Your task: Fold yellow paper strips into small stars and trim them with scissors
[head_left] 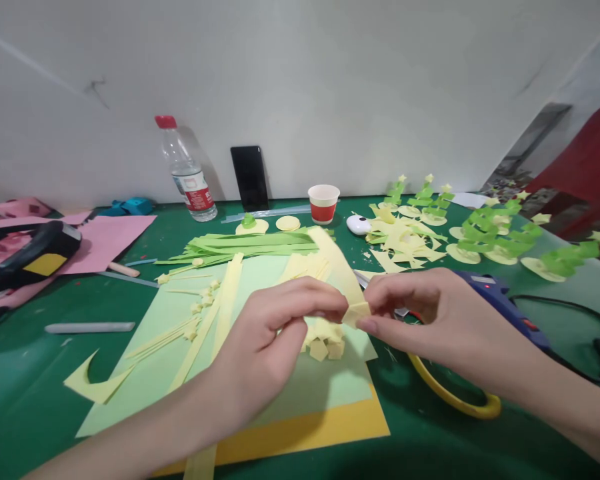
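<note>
Both hands meet over a light green sheet [275,393], pinching a pale yellow paper strip [336,259]. My left hand [275,333] grips it from the left, fingertips closed near its folded end. My right hand [420,307] holds the folded end between thumb and fingers. The strip's long free part curves up and away. Just beneath the hands sits a pile of small pale yellow folded pieces [325,349]. Thin yellow strips [227,293], some with small knots at their ends, lie on the sheet's left. Yellow-handled scissors [447,393] are partly hidden under my right hand.
Green strips [230,245] lie behind the sheet. Farther back stand a bottle [193,180], a phone [250,179] and a paper cup [323,204]. Yellow scraps [405,240], green spiral ornaments [510,233] and a blue tool [500,300] with a cable are right. Pink paper [115,237] lies left.
</note>
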### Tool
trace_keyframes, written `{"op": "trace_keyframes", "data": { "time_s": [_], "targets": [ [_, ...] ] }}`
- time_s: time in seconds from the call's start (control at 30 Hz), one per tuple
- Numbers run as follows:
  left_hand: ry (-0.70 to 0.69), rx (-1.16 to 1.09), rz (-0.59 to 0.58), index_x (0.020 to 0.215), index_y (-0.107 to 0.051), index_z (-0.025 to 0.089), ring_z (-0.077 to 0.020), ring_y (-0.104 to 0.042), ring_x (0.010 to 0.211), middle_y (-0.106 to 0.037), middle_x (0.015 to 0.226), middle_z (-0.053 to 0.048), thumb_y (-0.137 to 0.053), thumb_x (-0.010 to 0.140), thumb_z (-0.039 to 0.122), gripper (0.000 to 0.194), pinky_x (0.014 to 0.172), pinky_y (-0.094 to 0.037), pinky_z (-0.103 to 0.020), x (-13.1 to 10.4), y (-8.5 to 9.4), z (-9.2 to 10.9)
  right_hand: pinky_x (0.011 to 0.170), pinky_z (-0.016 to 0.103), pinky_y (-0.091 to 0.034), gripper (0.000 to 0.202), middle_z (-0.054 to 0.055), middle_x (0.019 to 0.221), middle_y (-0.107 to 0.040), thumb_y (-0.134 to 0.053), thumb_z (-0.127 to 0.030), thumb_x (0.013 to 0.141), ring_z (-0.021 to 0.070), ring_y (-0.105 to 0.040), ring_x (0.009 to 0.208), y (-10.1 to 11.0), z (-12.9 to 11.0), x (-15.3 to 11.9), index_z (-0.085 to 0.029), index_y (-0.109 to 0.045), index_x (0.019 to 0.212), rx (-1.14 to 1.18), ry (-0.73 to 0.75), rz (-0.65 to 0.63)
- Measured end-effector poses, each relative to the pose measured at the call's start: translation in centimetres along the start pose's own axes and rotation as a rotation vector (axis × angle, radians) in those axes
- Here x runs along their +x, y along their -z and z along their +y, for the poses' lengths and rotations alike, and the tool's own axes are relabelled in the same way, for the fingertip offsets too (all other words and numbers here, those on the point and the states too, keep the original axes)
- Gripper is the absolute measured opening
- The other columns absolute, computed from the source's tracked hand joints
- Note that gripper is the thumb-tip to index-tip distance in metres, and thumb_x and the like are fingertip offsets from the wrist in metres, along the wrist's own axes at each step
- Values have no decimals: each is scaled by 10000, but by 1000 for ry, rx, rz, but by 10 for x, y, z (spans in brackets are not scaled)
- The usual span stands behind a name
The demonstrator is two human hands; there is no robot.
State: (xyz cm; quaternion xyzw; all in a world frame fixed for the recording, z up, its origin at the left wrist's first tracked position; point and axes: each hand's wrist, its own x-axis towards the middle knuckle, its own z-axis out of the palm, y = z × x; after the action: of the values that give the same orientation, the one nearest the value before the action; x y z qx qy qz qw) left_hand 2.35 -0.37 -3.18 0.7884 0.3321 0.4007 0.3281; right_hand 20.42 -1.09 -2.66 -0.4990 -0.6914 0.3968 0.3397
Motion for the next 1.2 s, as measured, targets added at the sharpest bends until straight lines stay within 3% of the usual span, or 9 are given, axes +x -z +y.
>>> {"op": "trace_keyframes", "data": {
  "time_s": [0.1,0.17,0.33,0.53,0.8,0.97,1.1,1.2],
  "targets": [
    [157,-66,-35,644,-653,171,-105,-602,588,-671,659,13,-522,785,113,200,512,-473,-154,2,0,3,469,219,-382,167,-20,526,-560,-628,-225,696,113,-473,511,-1,-1,-1,-197,-593,536,-67,38,-27],
    [271,-61,-49,580,-654,168,-108,-582,574,-654,595,19,-620,757,177,181,514,-475,-154,4,-1,5,470,219,-383,162,-19,519,-565,-607,-200,698,111,-476,505,-2,-3,-2,-197,-598,536,-128,84,-30],
    [421,-190,-61,599,-700,185,-97,-577,542,-661,578,34,-657,744,207,153,523,-485,-156,6,3,6,486,215,-394,143,-14,562,-612,-624,-194,720,113,-500,528,2,-7,-3,-207,-646,579,-109,105,-3],
    [427,-286,-42,600,-702,196,-90,-551,534,-660,605,38,-653,744,182,152,482,-450,-147,3,4,8,476,199,-390,180,-16,583,-608,-617,-216,765,111,-513,548,5,-7,-5,-208,-632,585,56,66,-20],
    [416,-247,-45,581,-707,196,-88,-530,525,-642,589,38,-632,723,148,167,467,-424,-153,8,5,5,522,208,-431,173,3,654,-650,-551,-211,798,125,-531,599,2,-5,-6,-203,-648,655,-140,149,-45],
    [429,-259,-65,595,-720,202,-84,-530,531,-663,623,34,-626,718,130,171,455,-424,-140,6,5,5,508,200,-416,199,-22,574,-598,-558,-160,805,102,-496,537,0,-4,-6,-205,-625,623,-173,210,-68],
    [435,-322,-50,578,-718,196,-96,-565,530,-676,588,30,-622,712,110,186,465,-460,-147,5,2,7,465,203,-400,245,-19,531,-573,-549,-157,797,107,-498,512,-2,-3,-5,-203,-584,559,-45,140,-152],
    [424,-283,49,614,-728,198,-114,-608,517,-717,603,27,-674,710,155,118,467,-493,-174,3,0,8,447,210,-389,270,-13,514,-572,-544,-226,808,108,-506,491,-1,-3,-4,-200,-597,544,82,52,-146]
  ]
}}
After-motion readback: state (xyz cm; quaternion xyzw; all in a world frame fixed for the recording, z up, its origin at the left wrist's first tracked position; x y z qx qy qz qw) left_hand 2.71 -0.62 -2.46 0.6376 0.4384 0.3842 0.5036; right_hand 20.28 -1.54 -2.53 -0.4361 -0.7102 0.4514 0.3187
